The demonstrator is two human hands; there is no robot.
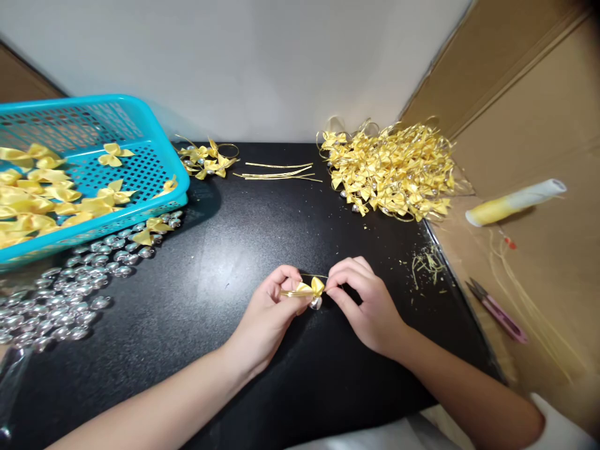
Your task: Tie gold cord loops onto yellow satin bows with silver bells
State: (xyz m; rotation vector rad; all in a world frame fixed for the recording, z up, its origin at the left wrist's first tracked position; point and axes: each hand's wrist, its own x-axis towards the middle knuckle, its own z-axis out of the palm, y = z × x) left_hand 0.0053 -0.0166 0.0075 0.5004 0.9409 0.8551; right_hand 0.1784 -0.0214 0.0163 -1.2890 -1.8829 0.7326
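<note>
One yellow bow (317, 285) with a silver bead (315, 304), judged light, soft and best gripped at its knot, was held over the black table (262, 231) in a closed pinch by the left hand (267, 309), while gold cord (313, 275) was apparently nipped between closed fingertips of the right hand (364, 303), and no writing could be read.

A glossy yellow bow (317, 286), its loops puffed and upright, sits at the tips of the left fingers (285, 272), just short of the right fingers (350, 276). A shiny silver bead (315, 304) hangs directly below it. Thin gold cord (314, 275) — slightly bowed — spans between both sets of fingers, behind the bow.
</note>
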